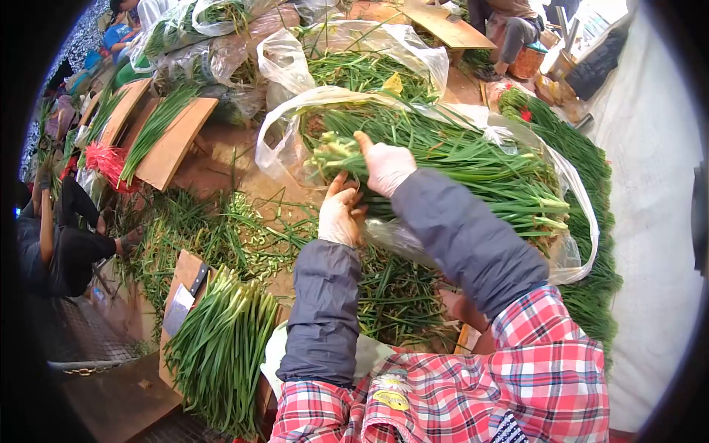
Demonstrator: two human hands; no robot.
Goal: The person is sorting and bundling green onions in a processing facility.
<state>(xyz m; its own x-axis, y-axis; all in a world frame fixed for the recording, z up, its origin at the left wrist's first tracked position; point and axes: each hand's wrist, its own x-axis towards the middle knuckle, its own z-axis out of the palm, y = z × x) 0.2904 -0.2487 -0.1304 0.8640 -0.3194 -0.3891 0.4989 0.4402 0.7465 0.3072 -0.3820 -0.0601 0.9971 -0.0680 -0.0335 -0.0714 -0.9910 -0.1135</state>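
Two hands work at the mouth of a clear plastic bag lying on its side on the floor, stuffed with long green stalks whose pale cut ends face the person. The right hand lies on top of those pale ends, thumb raised. Its fingers curve down over the bunch and out of sight, so I cannot tell whether they clamp it. The left hand sits just below, at the bag's lip, fingers curled in close together; whether they pinch any stalk is unclear.

Each stalk looks light, thin and limp, likely to bend or crease if pulled from the leafy tip, while the packed mass probably weighs a fair bit and sags. The film looks slick and would slide rather than lift. The firmer pale ends, already lined up, seem the best place to take hold, as a loose handful rather than a hard squeeze.

Near the left elbow, a sorted heap of stalks lies on a wooden board, with loose trimmings scattered beyond it.
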